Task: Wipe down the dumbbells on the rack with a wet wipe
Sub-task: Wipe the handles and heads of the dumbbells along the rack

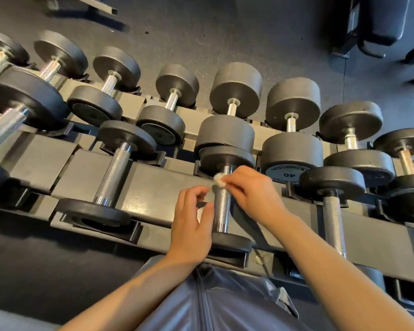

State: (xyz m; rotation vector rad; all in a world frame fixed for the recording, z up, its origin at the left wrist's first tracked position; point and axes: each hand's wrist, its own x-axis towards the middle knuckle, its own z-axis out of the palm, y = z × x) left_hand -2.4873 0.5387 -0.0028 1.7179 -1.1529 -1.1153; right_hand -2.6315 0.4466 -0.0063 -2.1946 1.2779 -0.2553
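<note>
Seen from the head camera looking down, a grey steel two-tier dumbbell rack (153,187) runs across the frame, loaded with black round-headed dumbbells with knurled chrome handles. On the near tier, directly below the camera, lies the middle dumbbell (222,206), its handle pointing away from the person, its near head seated in a black cradle at the rack's front edge and its far head under the upper tier. The right hand (251,189) reaches in from the right and pinches a small white crumpled wet wipe (217,179) between thumb and fingertips, pressing it against the far end of that chrome handle, just beside the far head. The left hand (191,225) sits just left of the same handle, fingers loosely curled and thumb alongside the bar; it holds nothing, and whether the thumb actually touches the metal cannot be told. Another near-tier dumbbell (112,173) rests to the left, and a third (332,206) to the right. Behind on the upper tier, one dumbbell's end cap marked 40 (286,174) faces the camera. A grey zipped garment (213,302) fills the bottom centre.
</note>
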